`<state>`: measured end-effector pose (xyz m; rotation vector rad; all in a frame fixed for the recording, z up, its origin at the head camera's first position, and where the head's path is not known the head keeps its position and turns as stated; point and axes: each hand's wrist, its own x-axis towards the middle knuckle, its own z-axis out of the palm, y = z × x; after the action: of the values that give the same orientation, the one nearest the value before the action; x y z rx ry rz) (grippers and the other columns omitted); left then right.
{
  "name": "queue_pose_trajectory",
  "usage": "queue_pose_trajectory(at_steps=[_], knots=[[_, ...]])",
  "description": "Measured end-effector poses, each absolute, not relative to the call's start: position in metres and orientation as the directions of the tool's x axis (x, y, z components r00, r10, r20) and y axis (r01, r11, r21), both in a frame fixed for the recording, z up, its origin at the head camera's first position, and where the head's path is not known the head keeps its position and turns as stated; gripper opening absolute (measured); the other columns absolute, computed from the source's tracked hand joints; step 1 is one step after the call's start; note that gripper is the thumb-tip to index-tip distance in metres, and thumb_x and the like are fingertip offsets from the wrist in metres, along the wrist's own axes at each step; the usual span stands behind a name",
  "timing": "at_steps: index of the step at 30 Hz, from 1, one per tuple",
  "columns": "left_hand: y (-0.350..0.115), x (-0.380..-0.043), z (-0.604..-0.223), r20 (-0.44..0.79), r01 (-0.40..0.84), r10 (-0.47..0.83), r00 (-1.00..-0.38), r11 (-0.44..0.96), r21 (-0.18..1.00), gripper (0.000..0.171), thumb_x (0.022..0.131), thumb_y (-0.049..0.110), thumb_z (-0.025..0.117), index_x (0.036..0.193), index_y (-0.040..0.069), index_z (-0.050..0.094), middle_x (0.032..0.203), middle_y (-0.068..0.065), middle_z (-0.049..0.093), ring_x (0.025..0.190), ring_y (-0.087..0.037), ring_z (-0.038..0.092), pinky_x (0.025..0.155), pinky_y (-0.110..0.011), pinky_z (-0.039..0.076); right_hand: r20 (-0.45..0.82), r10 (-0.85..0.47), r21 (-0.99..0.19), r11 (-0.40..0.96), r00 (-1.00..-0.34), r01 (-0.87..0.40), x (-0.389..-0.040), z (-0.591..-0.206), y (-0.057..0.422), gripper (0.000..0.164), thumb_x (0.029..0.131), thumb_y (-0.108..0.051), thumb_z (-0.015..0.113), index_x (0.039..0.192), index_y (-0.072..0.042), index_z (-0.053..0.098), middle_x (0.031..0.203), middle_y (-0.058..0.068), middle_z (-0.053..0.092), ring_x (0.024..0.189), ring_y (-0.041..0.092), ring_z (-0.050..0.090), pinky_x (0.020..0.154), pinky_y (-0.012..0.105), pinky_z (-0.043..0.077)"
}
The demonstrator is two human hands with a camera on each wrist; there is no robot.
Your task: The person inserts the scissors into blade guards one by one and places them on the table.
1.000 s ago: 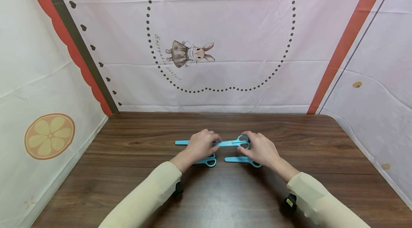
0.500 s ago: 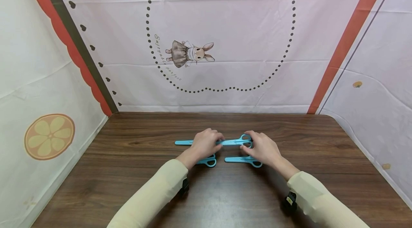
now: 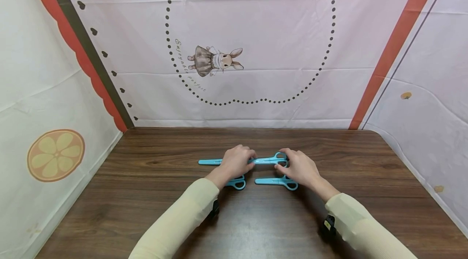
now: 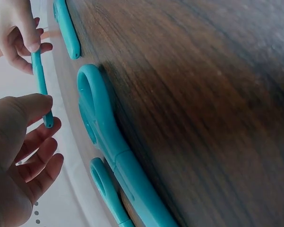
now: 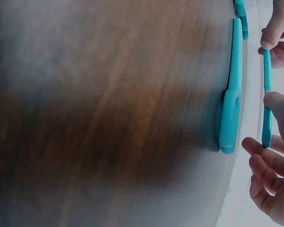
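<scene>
A light blue pair of scissors (image 3: pixel 267 161) is held level above the table between both hands, with its blades towards the left. My left hand (image 3: pixel 235 161) pinches the blade end between thumb and fingers; in the left wrist view the tip (image 4: pixel 48 120) pokes out past the thumb. At the handle loops, my right hand (image 3: pixel 301 166) grips the same scissors. Below it lies a second pair of scissors (image 3: pixel 269 181). Two more matching pairs lie to the left: the front scissors (image 3: pixel 233 183) and the back scissors (image 3: pixel 210 162), both partly hidden by my left hand and wrist.
The scissors lie on a dark brown wooden table (image 3: pixel 153 202). Printed cloth (image 3: pixel 256 48) hangs behind the table's far edge and along both sides. Each forearm wears a light yellow sleeve (image 3: pixel 175 220) and a black wrist device (image 3: pixel 329 224).
The left hand has shifted a little to the right, and the held scissors have drifted slightly right with the right hand. The scissors on the table have not moved.
</scene>
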<state>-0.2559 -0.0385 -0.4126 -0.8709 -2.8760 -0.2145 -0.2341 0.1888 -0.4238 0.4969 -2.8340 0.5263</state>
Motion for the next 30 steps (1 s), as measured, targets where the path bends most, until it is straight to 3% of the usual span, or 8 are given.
queue_pose_trajectory(at_steps=[11,30], knots=[[-0.033,-0.26,-0.413,0.12,0.538,0.528,-0.841,0.84,0.075,0.02,0.086,0.033,0.064,0.104,0.025,0.067,0.101,0.008,0.065,0.089,-0.011,0.057,0.064,-0.028,0.048,0.252,-0.295,-0.321,0.873,-0.922,-0.367,-0.24,-0.428,0.193,0.049,0.079,-0.041,0.069,0.117,-0.012,0.059,0.069,-0.003,0.056,0.054,0.008,0.045,0.045,0.024,0.036],[-0.025,-0.271,-0.415,0.037,0.506,0.505,-0.862,0.858,0.089,0.021,0.086,0.034,0.064,0.104,0.024,0.067,0.097,0.009,0.064,0.09,-0.011,0.057,0.065,-0.027,0.048,0.194,-0.307,-0.347,0.867,-0.932,-0.358,-0.251,-0.43,0.202,0.05,0.079,-0.041,0.069,0.118,-0.01,0.059,0.076,-0.001,0.06,0.061,0.008,0.051,0.05,0.026,0.041]])
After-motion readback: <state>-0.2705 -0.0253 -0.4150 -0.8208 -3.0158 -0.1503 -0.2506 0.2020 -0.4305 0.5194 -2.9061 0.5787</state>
